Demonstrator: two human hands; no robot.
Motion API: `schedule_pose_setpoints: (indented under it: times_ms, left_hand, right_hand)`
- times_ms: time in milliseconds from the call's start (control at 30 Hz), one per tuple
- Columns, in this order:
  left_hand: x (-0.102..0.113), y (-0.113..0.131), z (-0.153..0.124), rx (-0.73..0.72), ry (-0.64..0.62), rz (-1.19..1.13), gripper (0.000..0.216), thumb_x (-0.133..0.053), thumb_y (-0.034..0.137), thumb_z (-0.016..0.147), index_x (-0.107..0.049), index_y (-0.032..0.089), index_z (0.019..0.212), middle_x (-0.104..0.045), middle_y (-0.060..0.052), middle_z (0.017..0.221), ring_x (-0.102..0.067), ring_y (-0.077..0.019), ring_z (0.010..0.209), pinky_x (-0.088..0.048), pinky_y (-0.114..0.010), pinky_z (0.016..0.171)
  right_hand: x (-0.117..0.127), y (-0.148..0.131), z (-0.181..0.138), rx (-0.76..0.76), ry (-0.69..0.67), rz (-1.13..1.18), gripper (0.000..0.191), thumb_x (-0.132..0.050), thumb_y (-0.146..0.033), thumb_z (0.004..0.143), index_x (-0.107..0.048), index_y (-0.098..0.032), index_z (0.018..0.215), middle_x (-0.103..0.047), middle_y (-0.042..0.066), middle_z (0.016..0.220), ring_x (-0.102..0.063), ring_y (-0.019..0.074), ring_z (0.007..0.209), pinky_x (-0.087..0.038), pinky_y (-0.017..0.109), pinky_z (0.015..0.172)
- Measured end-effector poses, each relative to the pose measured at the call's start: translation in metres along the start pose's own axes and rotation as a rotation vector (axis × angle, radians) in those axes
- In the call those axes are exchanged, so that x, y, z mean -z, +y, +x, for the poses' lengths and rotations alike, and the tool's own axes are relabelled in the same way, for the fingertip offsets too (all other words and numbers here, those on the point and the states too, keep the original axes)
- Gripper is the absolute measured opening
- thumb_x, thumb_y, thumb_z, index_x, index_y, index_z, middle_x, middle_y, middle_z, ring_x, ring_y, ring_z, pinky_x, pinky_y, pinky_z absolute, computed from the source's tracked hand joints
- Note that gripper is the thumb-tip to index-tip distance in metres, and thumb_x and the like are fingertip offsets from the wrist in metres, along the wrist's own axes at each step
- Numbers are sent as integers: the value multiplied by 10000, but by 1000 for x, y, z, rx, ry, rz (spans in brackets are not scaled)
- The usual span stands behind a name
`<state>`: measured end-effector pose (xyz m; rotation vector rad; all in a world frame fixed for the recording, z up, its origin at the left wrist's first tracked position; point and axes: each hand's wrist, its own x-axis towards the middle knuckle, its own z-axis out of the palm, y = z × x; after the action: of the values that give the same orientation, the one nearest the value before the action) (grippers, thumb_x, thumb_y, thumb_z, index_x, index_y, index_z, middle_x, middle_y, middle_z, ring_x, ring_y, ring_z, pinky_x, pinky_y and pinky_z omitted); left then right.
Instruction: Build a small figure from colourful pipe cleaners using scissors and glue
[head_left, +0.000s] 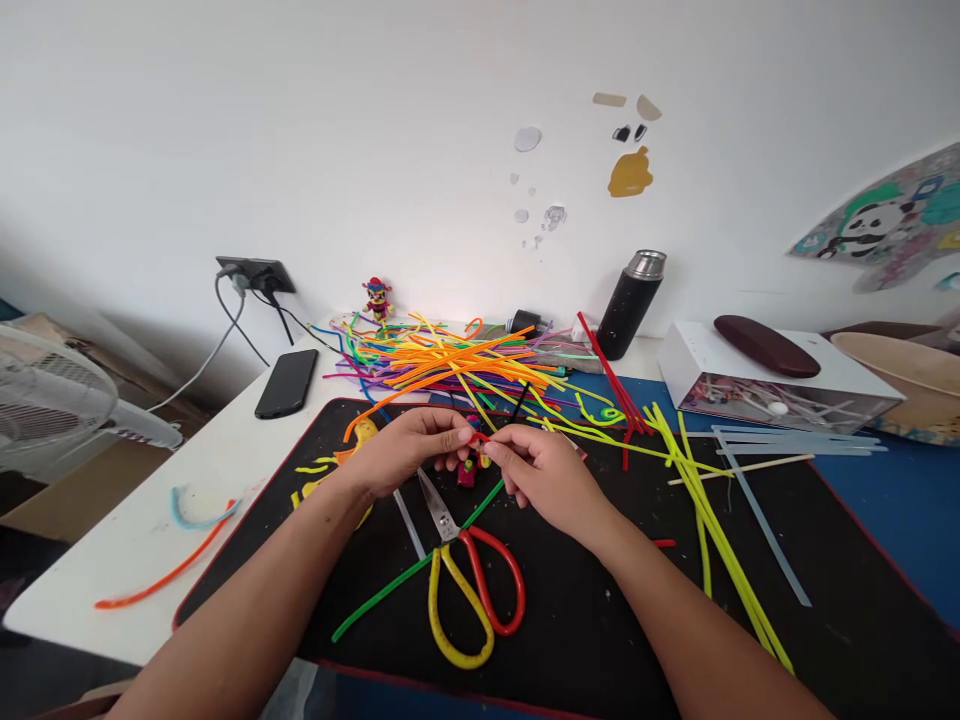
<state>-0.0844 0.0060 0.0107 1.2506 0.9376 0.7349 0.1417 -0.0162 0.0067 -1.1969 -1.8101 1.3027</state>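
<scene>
Between my two hands, above the black mat (585, 600), is a short bent piece of red pipe cleaner (478, 438). My left hand (420, 445) pinches its left end between thumb and forefinger. The right end is pinched in my right hand (536, 462). Just below my fingers lies a small dark red and yellow figure (466, 470), partly covered by them. Nearer to me rest scissors (465, 580) with one yellow and one red handle, lying across a green pipe cleaner (382, 597). Yellow pieces (365, 432) lie beside my left wrist, partly hidden.
A heap of coloured pipe cleaners (450, 365) covers the back of the desk. Behind it stand a small finished figure (377, 298) and a black flask (631, 305). A phone (287, 384) lies left; yellow pipe cleaners (720, 540), glue sticks (765, 530) and a white box (780, 375) are right.
</scene>
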Motion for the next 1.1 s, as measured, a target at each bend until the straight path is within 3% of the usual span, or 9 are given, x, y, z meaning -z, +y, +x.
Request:
schedule_pose_setpoints:
  times_ms: [400,600,700,867,1100]
  left_hand:
    - [2,0,1,68,-20,-70,364,-925,435,723,-769,118,815,-662,-28,695,-532,-92,595,-403,-206,565]
    - [-2,9,-2,132,-36,-47,386,-916,457,700,-714,136,771,-537,38,567,-360,-53,455,-183,-195,414]
    - [-4,11,-4,122,-34,-62,381,-913,444,698,-690,139,751,-497,59,544,-303,-36,429,-143,-196,403]
    - [-13,10,-4,53,38,-119,392,-916,447,692,-695,132,770,-501,61,554,-297,-23,422,-158,-192,408]
    - [-37,0,-1,-99,247,-115,439,-887,525,727,-668,156,820,-554,52,615,-334,-28,424,-225,-188,407]
  right_hand:
    - [-1,3,0,24,-18,-48,259,-561,-408,1032,-731,-228,957,-593,-51,599,-537,103,463,-418,222,500]
    - [-1,4,0,46,-7,-116,278,-564,-426,1035,-738,-232,938,-604,-39,597,-542,114,480,-394,235,512]
    - [-2,3,-1,43,-3,-140,282,-564,-429,1036,-733,-232,928,-614,-34,611,-542,115,486,-382,237,509]
    - [-4,1,-2,49,-7,-103,300,-551,-446,1041,-706,-233,899,-589,-42,586,-545,117,484,-394,233,508]
    - [-7,-2,-3,30,22,31,262,-557,-399,1027,-708,-222,905,-578,-52,573,-520,106,443,-407,222,481]
